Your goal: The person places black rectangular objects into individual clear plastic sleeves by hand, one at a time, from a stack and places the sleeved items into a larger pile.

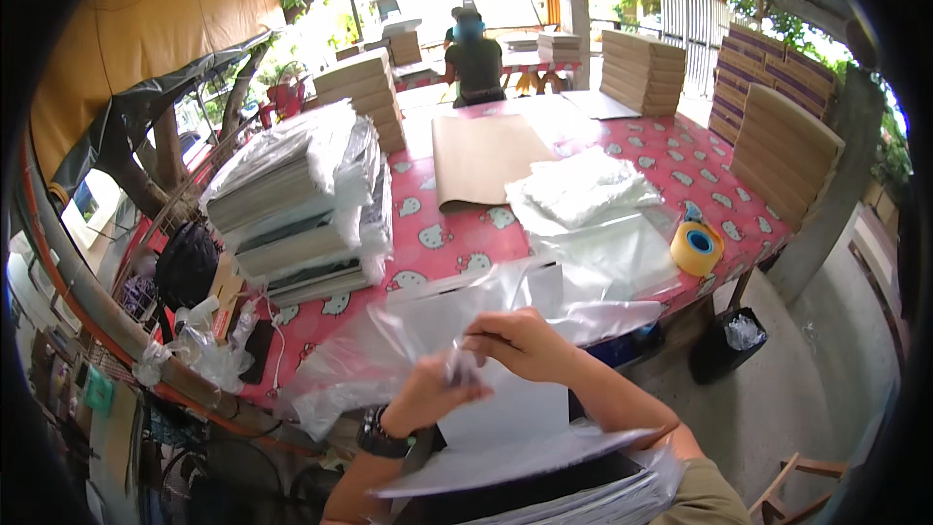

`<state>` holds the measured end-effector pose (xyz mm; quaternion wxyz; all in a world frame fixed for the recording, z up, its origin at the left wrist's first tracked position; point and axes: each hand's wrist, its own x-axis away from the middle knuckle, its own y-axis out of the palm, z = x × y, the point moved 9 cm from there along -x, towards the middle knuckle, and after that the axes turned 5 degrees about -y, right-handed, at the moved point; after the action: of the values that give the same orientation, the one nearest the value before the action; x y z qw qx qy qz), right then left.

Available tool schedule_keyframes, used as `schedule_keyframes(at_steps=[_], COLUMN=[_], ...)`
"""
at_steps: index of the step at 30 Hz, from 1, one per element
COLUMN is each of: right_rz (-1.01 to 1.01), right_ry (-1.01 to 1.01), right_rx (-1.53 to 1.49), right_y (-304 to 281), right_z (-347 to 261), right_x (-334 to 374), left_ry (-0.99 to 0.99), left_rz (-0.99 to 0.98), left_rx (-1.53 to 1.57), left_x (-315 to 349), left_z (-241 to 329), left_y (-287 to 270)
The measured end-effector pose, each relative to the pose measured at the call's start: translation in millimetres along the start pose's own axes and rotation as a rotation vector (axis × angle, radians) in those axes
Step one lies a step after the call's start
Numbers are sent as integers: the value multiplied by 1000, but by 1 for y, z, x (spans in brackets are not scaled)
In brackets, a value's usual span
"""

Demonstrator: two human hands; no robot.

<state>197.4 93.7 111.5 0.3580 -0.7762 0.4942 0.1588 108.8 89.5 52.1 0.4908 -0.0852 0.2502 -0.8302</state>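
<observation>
Both of my hands are close together over the near edge of the table, at a crumpled clear plastic bag [428, 311]. My right hand [533, 345] is closed, its fingertips pinching the plastic. My left hand [432, 397], with a dark band at the wrist, is closed on the plastic too, its fingers slightly blurred. Beneath my hands lies a white sheet [505, 418]. Closest to me is a stack of papers or thin booklets [593, 501] with plastic around it, partly cut off by the lower edge.
Plastic-wrapped stacks [301, 204] stand at left on the pink patterned table [408, 204]. Brown paper [481, 151] lies mid-table beside clear plastic bags [593, 194]. A tape roll [697, 248] sits at right, above a black bin [729, 345]. Brown stacks [641, 73] and a person [474, 63] are farther off.
</observation>
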Motion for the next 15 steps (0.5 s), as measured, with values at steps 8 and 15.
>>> schedule_keyframes(at_steps=[8,15], right_rz=[-923,682], right_ry=[20,129], right_rx=[-720,-1365], right_y=[50,-57], right_z=[-14,73], right_x=[63,42], left_ry=[118,116], left_rz=[187,-262], left_rx=[1632,1295], left_x=[41,62], left_z=[-51,-65], left_y=[-58,2])
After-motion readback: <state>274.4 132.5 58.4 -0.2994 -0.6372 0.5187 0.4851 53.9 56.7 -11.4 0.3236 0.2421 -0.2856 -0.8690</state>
